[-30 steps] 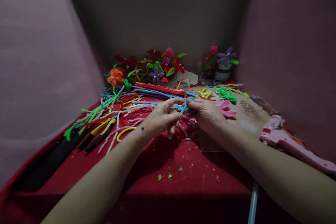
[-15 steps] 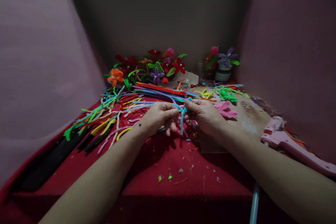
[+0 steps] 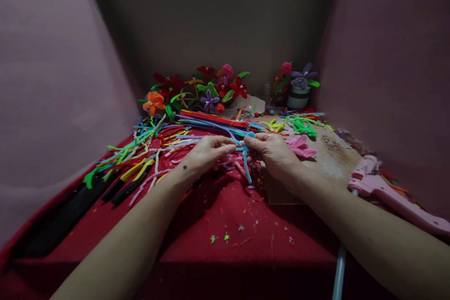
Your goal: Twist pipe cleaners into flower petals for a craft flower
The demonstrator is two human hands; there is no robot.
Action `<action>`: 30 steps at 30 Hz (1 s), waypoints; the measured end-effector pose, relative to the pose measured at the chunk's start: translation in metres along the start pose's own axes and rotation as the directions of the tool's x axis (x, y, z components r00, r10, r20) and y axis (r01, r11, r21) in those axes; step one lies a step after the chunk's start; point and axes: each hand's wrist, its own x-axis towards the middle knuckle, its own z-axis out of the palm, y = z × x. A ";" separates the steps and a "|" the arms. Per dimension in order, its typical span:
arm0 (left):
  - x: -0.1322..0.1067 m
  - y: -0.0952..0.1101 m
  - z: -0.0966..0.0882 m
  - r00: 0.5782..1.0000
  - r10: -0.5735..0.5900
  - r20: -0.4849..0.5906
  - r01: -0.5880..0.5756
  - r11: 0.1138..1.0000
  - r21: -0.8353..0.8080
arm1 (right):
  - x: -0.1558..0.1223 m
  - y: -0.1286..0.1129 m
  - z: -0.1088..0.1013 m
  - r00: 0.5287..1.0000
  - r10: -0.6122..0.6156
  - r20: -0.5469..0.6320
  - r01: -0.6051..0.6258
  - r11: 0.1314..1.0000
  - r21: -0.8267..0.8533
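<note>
A light-blue pipe cleaner (image 3: 247, 165), bent into loops, is held up between my two hands above the red cloth. My right hand (image 3: 272, 150) pinches its upper loop between thumb and fingertips. From the left, my left hand (image 3: 213, 151) closes thumb and fingers on another part of it. One end dangles free below the fingers. Just behind my hands lies a bundle of red, blue and purple pipe cleaners (image 3: 214, 119). Pink pipe-cleaner loops (image 3: 300, 146) rest beside my right hand on the cardboard.
Yellow-handled pliers (image 3: 135, 180) lie at left among loose pipe cleaners. A pink glue gun (image 3: 390, 192) with a glue stick is at right. Pipe-cleaner flowers (image 3: 209, 96) and a small pot (image 3: 299, 97) stand at the back. Scraps dot the red cloth (image 3: 239, 248).
The dangling end of the light-blue pipe cleaner has swung slightly to the right. My left hand's lower fingers have curled in. My right hand keeps its pinch.
</note>
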 end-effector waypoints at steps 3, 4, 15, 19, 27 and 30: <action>0.001 0.000 -0.001 0.910 0.256 -0.325 -0.175 0.950 0.259 | 0.000 0.001 0.001 1.000 0.025 -0.018 -0.025 1.000 -0.003; 0.001 0.000 0.001 0.872 0.326 -0.364 -0.215 0.925 0.314 | -0.001 0.001 0.002 0.999 0.036 -0.020 -0.036 0.999 -0.007; 0.000 -0.006 0.022 0.977 0.175 -0.122 -0.165 0.982 0.089 | -0.003 0.002 0.005 0.998 -0.058 0.019 0.060 0.988 -0.145; 0.001 -0.005 0.022 0.985 0.113 -0.129 -0.117 0.993 -0.022 | -0.004 0.001 0.007 0.995 -0.095 0.030 0.099 0.976 -0.196; 0.002 -0.008 0.027 0.957 0.227 -0.180 -0.213 0.973 0.093 | -0.004 0.005 0.007 0.988 -0.147 0.038 0.152 0.962 -0.226; 0.003 -0.011 0.028 0.950 0.241 -0.200 -0.219 0.967 0.128 | -0.005 0.005 0.009 0.991 -0.137 0.006 0.135 0.974 -0.182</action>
